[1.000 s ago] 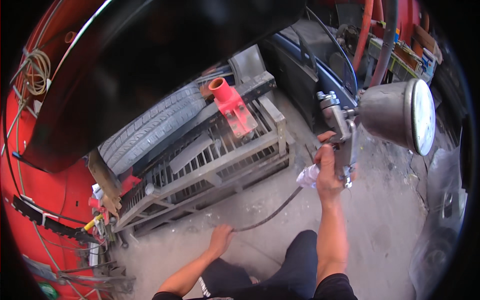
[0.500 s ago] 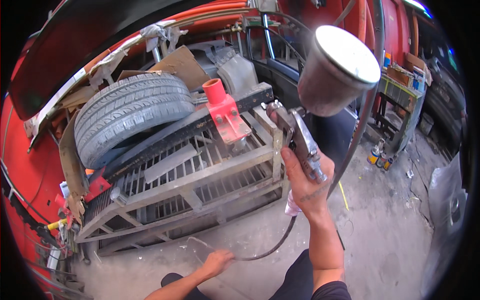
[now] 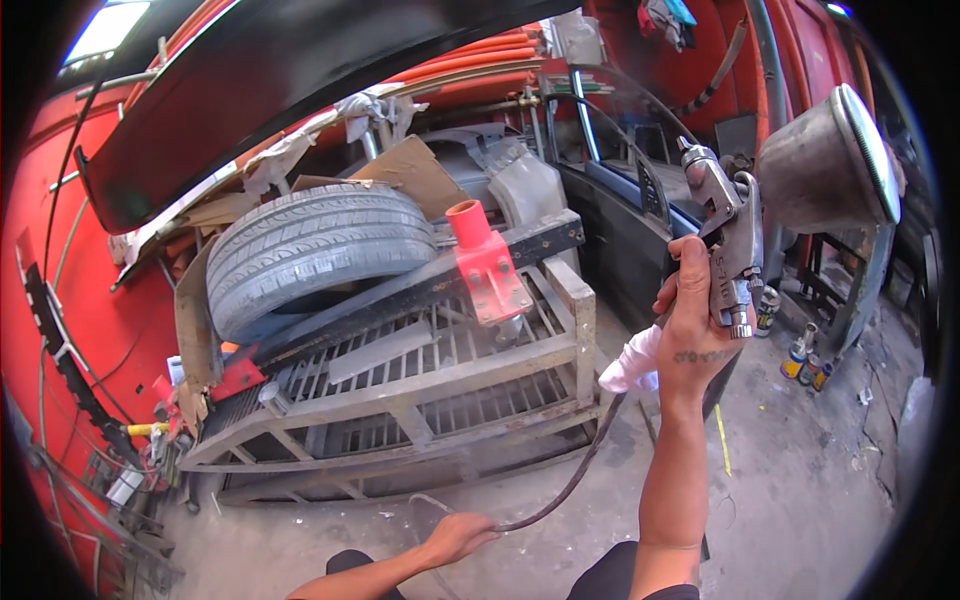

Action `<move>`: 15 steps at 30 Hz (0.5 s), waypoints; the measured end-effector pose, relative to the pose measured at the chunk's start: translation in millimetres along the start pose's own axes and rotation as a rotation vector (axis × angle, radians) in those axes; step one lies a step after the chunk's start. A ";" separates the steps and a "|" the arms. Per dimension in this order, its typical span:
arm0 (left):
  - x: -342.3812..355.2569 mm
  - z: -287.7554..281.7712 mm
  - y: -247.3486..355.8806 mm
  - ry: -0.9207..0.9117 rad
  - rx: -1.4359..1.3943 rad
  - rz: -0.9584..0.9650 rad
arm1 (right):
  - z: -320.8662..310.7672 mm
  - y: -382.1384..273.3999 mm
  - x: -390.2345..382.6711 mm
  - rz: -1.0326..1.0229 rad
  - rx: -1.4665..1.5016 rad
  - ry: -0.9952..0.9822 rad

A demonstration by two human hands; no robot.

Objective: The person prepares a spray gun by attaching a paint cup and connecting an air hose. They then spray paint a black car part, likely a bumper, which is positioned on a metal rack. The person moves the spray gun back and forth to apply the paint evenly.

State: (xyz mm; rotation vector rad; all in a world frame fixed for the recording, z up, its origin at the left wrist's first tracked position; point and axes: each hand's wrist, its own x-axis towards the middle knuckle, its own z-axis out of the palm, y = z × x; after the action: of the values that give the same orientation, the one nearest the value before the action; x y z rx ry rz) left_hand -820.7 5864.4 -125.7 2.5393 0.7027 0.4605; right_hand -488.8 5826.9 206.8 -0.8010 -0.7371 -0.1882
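My right hand (image 3: 688,325) is raised at the right, closed round the handle of a metal spray gun (image 3: 732,235). A large metal paint cup (image 3: 822,165) with a pale end is fixed to the gun and tilts over to the right. White cloth (image 3: 634,364) is wrapped near the hose below that hand. Low in the middle, the fingers of my left hand (image 3: 460,538) close round the dark air hose (image 3: 575,482), which curves up toward the gun. A glossy black panel (image 3: 290,95) spans the upper left, apart from the gun.
A slatted metal rack (image 3: 430,385) carries a tire (image 3: 320,250), cardboard (image 3: 420,178) and a red bracket with a tube (image 3: 490,275). Behind it stands a dark car door (image 3: 615,240). Small cans (image 3: 797,358) sit on the floor by a bench (image 3: 850,290) at the right.
My right hand has swung the spray gun to the right, turning it more upright, its cup tipped sideways. The view has shifted, showing more of the black panel. My left hand keeps the hose.
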 end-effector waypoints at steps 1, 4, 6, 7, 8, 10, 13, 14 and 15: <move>2.0 -1.0 2.9 -0.001 -0.010 -0.006 | 0.5 0.8 1.5 -0.017 -0.014 0.000; -3.9 2.8 4.9 -0.020 -0.021 -0.044 | 5.4 12.8 -6.2 -0.164 0.032 -0.142; -12.8 7.1 6.3 -0.047 0.004 -0.084 | 11.9 8.6 -21.8 -0.193 0.072 -0.280; -16.2 8.2 7.4 -0.065 0.031 -0.105 | 15.3 5.2 -29.2 -0.215 0.094 -0.359; -17.6 11.2 9.0 -0.084 0.054 -0.117 | 18.9 3.6 -33.5 -0.253 0.117 -0.418; -20.8 18.2 11.8 -0.074 0.043 -0.112 | 20.9 10.2 -34.0 -0.382 0.210 -0.523; -26.7 26.2 17.1 -0.051 -0.002 -0.120 | 19.0 12.8 -38.3 -0.320 0.252 -0.637; -27.1 28.2 19.4 -0.046 -0.022 -0.119 | 13.8 9.6 -37.0 -0.267 0.224 -0.662; -26.5 31.3 20.3 -0.044 -0.028 -0.110 | 9.0 7.2 -34.2 -0.214 0.194 -0.686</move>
State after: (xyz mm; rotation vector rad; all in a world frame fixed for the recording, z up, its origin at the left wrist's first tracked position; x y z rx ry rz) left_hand -820.8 5823.7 -146.5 2.4619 0.8086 0.3730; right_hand -515.8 5834.4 184.0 -0.5939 -1.4683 -0.0261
